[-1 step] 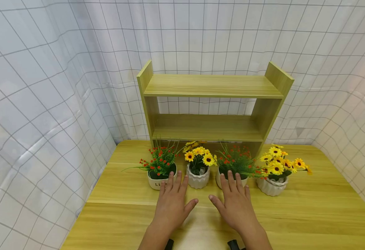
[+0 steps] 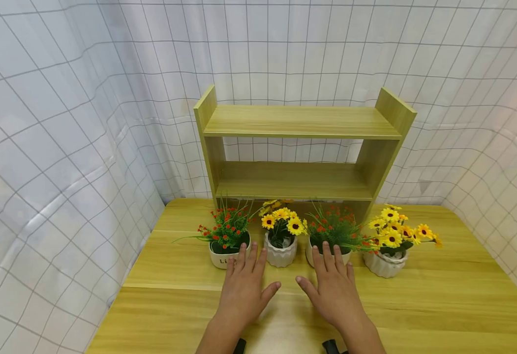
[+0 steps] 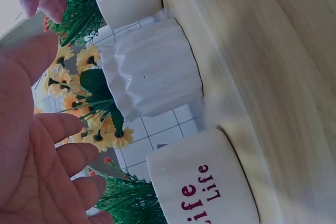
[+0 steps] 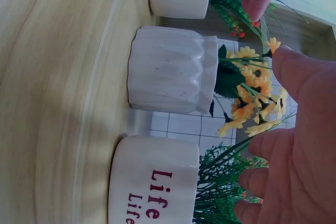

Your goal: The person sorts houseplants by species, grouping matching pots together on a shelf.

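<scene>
Four pots would be several: the potted plants stand in a row on the table. My left hand (image 2: 246,290), palm down with fingers spread, hovers in front of the left white pot with red-flowered grass (image 2: 229,228) and holds nothing. My right hand (image 2: 334,290) is held the same way before another white pot of red-flowered grass (image 2: 335,228), partly covering it. Between these two stands a ribbed white pot (image 2: 281,253) with yellow flowers. A second ribbed pot (image 2: 385,265) of yellow flowers is right of my right hand. In the left wrist view, "Life" marks a smooth pot (image 3: 199,177).
A wooden two-tier shelf (image 2: 302,123) stands behind the row of pots. The wooden table (image 2: 453,295) extends to both sides. White grid-patterned curtains (image 2: 81,123) enclose the back and sides. Two small black objects (image 2: 330,346) show at the bottom edge near my wrists.
</scene>
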`<action>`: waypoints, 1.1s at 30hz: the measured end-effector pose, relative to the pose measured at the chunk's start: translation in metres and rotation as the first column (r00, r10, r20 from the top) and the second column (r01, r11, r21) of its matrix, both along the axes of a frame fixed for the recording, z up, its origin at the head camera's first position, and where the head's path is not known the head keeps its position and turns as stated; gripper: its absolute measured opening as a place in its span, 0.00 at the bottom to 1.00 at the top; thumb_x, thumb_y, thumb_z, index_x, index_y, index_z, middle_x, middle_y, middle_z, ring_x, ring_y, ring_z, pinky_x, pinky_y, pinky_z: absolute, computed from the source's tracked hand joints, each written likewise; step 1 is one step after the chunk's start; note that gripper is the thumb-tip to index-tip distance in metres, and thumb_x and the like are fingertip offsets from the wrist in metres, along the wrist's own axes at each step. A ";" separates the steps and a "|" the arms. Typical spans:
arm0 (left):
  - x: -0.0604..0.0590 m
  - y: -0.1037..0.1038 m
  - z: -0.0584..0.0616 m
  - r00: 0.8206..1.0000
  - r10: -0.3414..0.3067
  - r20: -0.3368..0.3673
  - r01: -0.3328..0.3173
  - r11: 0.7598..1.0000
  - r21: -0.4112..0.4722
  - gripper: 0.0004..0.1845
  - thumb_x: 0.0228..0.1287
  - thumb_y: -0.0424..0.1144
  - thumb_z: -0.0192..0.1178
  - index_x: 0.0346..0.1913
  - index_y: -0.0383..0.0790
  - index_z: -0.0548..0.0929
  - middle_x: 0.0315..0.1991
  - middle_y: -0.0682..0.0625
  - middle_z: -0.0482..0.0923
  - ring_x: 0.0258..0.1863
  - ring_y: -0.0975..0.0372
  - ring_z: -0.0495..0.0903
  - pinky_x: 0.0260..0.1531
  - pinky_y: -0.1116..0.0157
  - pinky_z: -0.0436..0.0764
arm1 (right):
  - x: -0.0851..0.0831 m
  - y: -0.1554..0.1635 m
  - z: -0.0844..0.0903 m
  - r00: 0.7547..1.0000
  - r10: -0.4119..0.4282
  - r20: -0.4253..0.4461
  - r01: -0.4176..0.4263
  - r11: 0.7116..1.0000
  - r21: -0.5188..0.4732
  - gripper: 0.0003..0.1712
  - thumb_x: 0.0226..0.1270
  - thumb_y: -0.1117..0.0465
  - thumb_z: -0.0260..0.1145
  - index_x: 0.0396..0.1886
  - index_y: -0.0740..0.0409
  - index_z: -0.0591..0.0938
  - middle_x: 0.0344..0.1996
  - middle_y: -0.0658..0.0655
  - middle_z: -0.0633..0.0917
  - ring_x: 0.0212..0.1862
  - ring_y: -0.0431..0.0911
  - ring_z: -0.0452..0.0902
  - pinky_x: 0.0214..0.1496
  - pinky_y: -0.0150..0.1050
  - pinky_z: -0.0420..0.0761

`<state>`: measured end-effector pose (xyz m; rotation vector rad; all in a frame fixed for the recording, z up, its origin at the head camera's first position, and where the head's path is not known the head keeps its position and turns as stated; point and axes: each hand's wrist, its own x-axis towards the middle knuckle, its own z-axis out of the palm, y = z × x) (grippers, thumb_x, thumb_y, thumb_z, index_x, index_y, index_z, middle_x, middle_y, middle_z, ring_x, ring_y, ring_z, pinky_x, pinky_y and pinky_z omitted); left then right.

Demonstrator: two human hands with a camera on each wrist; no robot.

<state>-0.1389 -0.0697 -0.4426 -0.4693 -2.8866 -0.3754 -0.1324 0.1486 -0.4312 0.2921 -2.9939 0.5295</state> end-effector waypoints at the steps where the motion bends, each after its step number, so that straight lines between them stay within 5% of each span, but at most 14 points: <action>1: 0.000 0.000 0.000 1.000 0.000 -0.001 0.000 1.000 0.000 0.42 0.66 0.62 0.58 0.75 0.39 0.64 0.76 0.38 0.55 0.75 0.42 0.48 0.67 0.39 0.53 | 0.000 0.000 0.000 1.000 0.000 -0.002 0.000 1.000 -0.001 0.47 0.71 0.33 0.53 0.78 0.59 0.59 0.77 0.67 0.51 0.77 0.64 0.39 0.66 0.73 0.48; 15: 0.002 0.001 -0.001 1.000 -0.010 0.004 0.010 1.000 -0.006 0.43 0.66 0.63 0.57 0.75 0.39 0.64 0.76 0.39 0.54 0.75 0.43 0.49 0.67 0.39 0.53 | -0.003 0.002 -0.003 0.999 0.007 -0.036 -0.007 1.000 -0.004 0.48 0.71 0.33 0.54 0.77 0.60 0.59 0.77 0.67 0.51 0.76 0.66 0.40 0.65 0.74 0.49; 22: 0.005 -0.001 0.004 0.996 -0.081 0.029 0.080 0.996 0.024 0.43 0.67 0.65 0.55 0.74 0.38 0.65 0.75 0.39 0.57 0.75 0.44 0.50 0.67 0.39 0.54 | -0.004 0.005 -0.002 1.000 0.009 -0.024 -0.009 1.000 0.006 0.49 0.70 0.31 0.52 0.78 0.59 0.58 0.77 0.66 0.50 0.77 0.65 0.39 0.66 0.72 0.49; 27: 0.014 -0.009 0.019 0.979 -0.195 0.067 0.189 0.979 0.078 0.42 0.68 0.65 0.53 0.74 0.39 0.65 0.76 0.42 0.56 0.76 0.46 0.49 0.67 0.40 0.55 | -0.001 0.010 -0.002 0.998 0.025 -0.054 -0.025 1.000 0.004 0.49 0.70 0.32 0.54 0.77 0.61 0.59 0.77 0.67 0.52 0.76 0.65 0.41 0.67 0.70 0.51; 33: 0.023 -0.032 0.054 0.945 -0.328 -0.009 0.325 0.935 0.143 0.40 0.68 0.61 0.56 0.73 0.38 0.66 0.75 0.42 0.58 0.75 0.48 0.51 0.67 0.44 0.58 | 0.003 0.021 0.001 0.991 0.059 -0.119 -0.064 0.997 -0.039 0.49 0.69 0.32 0.56 0.77 0.61 0.60 0.77 0.65 0.54 0.76 0.63 0.44 0.68 0.67 0.54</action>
